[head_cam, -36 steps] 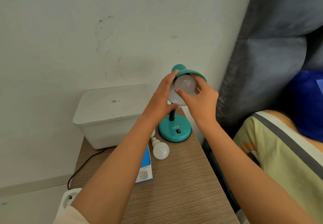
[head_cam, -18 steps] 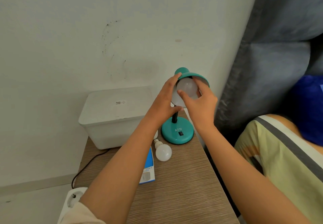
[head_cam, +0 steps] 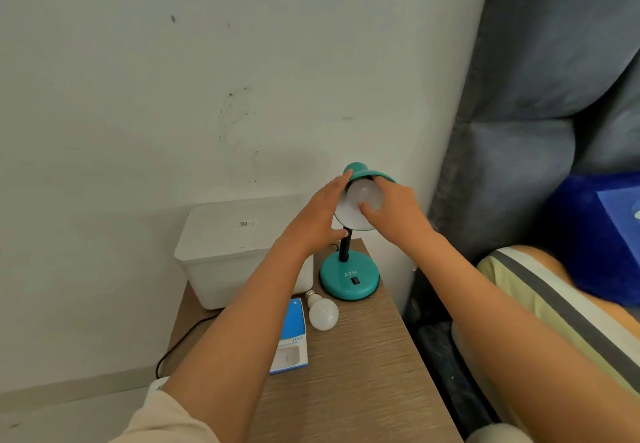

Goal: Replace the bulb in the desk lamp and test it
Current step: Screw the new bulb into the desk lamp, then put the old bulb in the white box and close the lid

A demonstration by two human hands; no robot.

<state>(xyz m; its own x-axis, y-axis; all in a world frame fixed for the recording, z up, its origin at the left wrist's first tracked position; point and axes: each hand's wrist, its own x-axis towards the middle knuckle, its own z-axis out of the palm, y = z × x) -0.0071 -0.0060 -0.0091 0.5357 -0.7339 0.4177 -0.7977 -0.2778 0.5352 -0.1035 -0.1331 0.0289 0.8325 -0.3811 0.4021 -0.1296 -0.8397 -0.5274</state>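
Note:
A teal desk lamp (head_cam: pixel 349 278) stands at the far right corner of the wooden bedside table (head_cam: pixel 360 366). Its shade (head_cam: pixel 360 170) is tipped toward me. My left hand (head_cam: pixel 320 221) clasps the shade's left rim, thumb under it near the black neck. My right hand (head_cam: pixel 394 212) has its fingers closed around a white bulb (head_cam: pixel 363 193) sitting inside the shade. A second white bulb (head_cam: pixel 322 313) lies loose on the table in front of the lamp base, beside a blue and white bulb box (head_cam: pixel 292 337).
A white lidded plastic bin (head_cam: pixel 235 248) fills the table's back left. A black cord (head_cam: pixel 180 340) drops off the left edge toward a white socket strip (head_cam: pixel 154 385). The wall is directly behind; grey curtain (head_cam: pixel 519 131) and bedding (head_cam: pixel 554 304) crowd the right.
The view has tilted so the lamp sits lower in frame. My right hand's fingers have shifted around the bulb, thumb now across its front. My left hand keeps its hold on the shade.

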